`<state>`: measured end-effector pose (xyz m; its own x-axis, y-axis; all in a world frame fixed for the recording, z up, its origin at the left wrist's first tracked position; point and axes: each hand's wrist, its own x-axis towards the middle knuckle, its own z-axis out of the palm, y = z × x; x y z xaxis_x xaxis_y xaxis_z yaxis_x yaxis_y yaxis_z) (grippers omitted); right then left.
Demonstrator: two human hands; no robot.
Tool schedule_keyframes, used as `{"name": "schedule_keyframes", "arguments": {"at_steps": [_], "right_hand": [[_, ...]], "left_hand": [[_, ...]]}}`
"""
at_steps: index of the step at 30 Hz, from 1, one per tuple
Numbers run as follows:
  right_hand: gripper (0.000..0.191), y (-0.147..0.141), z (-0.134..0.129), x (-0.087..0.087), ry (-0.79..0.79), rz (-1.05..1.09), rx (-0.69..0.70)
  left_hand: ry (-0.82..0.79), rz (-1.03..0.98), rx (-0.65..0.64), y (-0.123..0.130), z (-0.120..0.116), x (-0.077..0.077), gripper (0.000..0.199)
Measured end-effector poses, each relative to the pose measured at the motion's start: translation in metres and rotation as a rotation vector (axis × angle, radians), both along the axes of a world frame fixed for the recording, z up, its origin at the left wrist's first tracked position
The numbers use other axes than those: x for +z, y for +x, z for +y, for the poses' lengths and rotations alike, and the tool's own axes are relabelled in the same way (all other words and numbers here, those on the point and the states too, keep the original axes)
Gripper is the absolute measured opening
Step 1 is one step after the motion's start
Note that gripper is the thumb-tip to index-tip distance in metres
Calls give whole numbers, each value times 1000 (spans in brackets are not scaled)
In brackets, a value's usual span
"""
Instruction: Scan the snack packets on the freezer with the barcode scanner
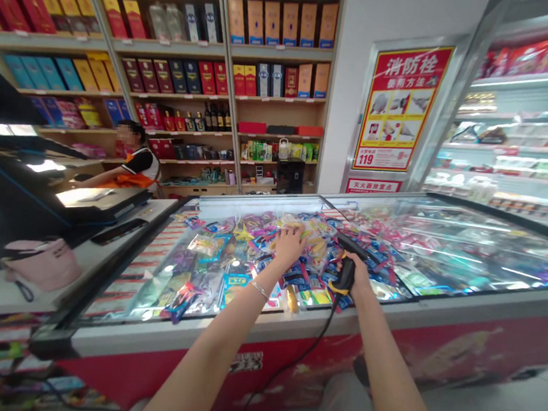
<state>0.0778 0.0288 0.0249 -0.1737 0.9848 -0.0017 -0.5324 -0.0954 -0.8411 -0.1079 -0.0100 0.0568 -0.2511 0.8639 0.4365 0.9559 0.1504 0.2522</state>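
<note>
My right hand (355, 273) is wrapped round the handle of a black and yellow corded scanner (344, 277), whose head points up and left over the snack packets. To its left, my left hand (290, 242) lies palm down with fingers apart on clear-wrapped yellowish snacks (318, 244). Whether its fingertips grip any packet cannot be made out. Small blue and pink packets (296, 276) surround both hands on the glass-topped freezer. A golden wrapped item (291, 299) sits near the front edge, below my left hand. The scanner's black cable hangs down over the freezer's front.
The freezer's front rim (147, 335) runs before me. At the left are a counter with a pink pouch (45, 265), a dark monitor and a seated person (138, 161) in an orange garment. Shelves (278, 52) with boxes stand behind; a refrigerated display (525, 125) is at the right.
</note>
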Motion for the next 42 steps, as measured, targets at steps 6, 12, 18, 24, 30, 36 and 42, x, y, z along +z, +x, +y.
{"name": "schedule_keyframes", "arguments": {"at_steps": [6,12,18,24,30,36,42], "right_hand": [[16,-5,0,6,-82,-82,17],[22,-12,-10,18,-1,-185,-60],[23,-23,-27,33,59,-251,-93],[16,-34,-42,57,68,-306,-80],[17,-82,-69,83,151,-235,123],[11,-174,-105,67,163,-238,447],[9,-257,-127,31,112,-292,648]], "left_hand": [[-72,-5,-50,-5,3,9,50],[-60,-47,-117,-11,2,11,45],[-31,-42,-119,-13,-4,17,44],[58,-62,-46,-74,-34,47,42],[64,-141,18,-196,-90,49,42],[88,-366,28,-286,-126,10,32],[65,-412,11,-322,-136,-23,39]]}}
